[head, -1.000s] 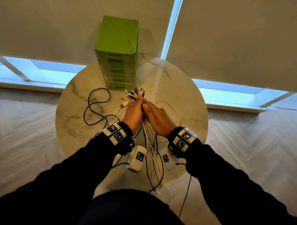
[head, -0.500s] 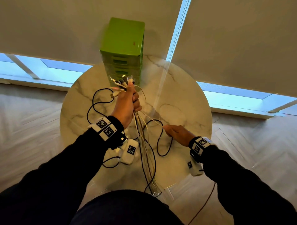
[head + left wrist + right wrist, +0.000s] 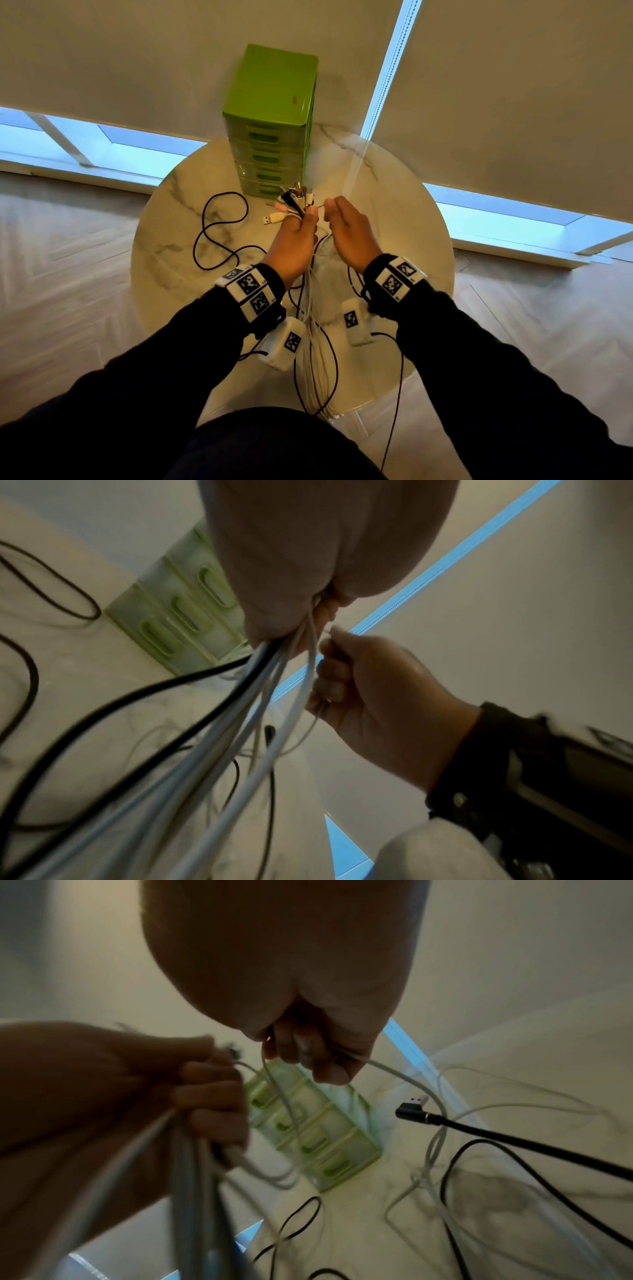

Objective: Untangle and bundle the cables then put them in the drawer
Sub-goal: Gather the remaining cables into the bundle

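green drawer unit (image 3: 270,120): plastic, five stacked drawers, all pushed in; stands at 12 o'clock on the table, just past the hands.
marble table (image 3: 404,219): round, pale with grey veining.
left hand (image 3: 291,245): fisted around the cable bundle (image 3: 310,308), raised above table centre; plugs (image 3: 291,205) fan out of the top of the fist toward 11–12 o'clock, white and black leads hang from the bottom toward 6 o'clock and over the table's near edge.
left wrist view: bundle leaves the palm (image 3: 308,547) as several white leads plus black ones, blurred.
right hand (image 3: 349,233): just beside the left at its 3 o'clock, fingers curled, pinching a thin white cable (image 3: 404,1077); cable end points toward the left fist's plugs.
right wrist view: fingers (image 3: 308,1047) closed on that white cable, both runs dropping toward the table.
black cable (image 3: 219,233): loose loops flat on the table at 9 o'clock of the hands; free or tied into the bundle, cannot tell.
black angled USB plug (image 3: 414,1107): seen in right wrist view at 3 o'clock, lead running off to the right; on the table or hanging, cannot tell.
wrists: tag-marked bands (image 3: 251,291) over dark sleeves (image 3: 154,370).
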A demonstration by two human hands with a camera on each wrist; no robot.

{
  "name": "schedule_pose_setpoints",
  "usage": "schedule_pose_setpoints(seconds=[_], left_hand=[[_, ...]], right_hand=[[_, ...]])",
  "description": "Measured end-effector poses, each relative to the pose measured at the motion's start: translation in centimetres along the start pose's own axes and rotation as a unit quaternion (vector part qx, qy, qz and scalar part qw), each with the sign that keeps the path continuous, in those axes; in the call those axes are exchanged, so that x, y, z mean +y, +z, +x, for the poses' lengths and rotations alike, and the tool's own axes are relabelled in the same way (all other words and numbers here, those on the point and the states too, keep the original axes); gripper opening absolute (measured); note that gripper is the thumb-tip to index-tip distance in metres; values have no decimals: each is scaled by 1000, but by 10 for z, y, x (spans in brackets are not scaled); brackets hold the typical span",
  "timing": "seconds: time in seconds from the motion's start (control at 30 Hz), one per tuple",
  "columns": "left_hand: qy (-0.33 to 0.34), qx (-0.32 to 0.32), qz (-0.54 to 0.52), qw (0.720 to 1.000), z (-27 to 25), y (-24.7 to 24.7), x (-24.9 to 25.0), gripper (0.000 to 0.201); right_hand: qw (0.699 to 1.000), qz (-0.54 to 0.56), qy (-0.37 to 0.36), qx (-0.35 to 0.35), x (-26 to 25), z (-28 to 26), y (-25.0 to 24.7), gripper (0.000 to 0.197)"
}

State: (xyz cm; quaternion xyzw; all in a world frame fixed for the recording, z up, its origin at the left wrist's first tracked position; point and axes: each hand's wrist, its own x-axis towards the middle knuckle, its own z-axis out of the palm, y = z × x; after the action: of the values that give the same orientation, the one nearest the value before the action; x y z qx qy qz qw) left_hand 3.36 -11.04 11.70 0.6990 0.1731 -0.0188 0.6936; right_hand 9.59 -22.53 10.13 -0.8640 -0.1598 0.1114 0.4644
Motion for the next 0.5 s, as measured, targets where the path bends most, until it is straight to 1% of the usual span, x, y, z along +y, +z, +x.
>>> schedule_pose_setpoints(seconds=[0.07,0.1,0.17,0.2,0.23,0.3,0.33,0.43,0.5], left_hand=[[-35,0,-23,999,0,3,6,60],[-46,-4,-50,998,1,3,7,59],[-61,-6,-96,993,5,3,6,48],[-70,3,-115,991,7,3,4,42],[-77,13,-127,989,9,3,1,38],[-83,40,-129,987,11,3,-5,37],[-85,54,-129,986,12,3,-5,36],[-88,99,-161,978,16,-1,-5,31],[-81,107,-177,975,17,-7,-5,30]], right_hand=[[999,25,-28,-18,-13,-8,5,27],[998,32,-43,-28,-15,-11,6,24],[995,59,-68,-45,-15,-18,7,22],[993,72,-75,-53,-12,-21,7,21],[992,82,-75,-63,-8,-23,6,20],[990,89,-60,-93,5,-27,6,18],[989,84,-51,-111,13,-30,7,19],[986,30,-44,-159,46,-40,7,35],[983,-11,-34,-180,69,-46,5,40]])
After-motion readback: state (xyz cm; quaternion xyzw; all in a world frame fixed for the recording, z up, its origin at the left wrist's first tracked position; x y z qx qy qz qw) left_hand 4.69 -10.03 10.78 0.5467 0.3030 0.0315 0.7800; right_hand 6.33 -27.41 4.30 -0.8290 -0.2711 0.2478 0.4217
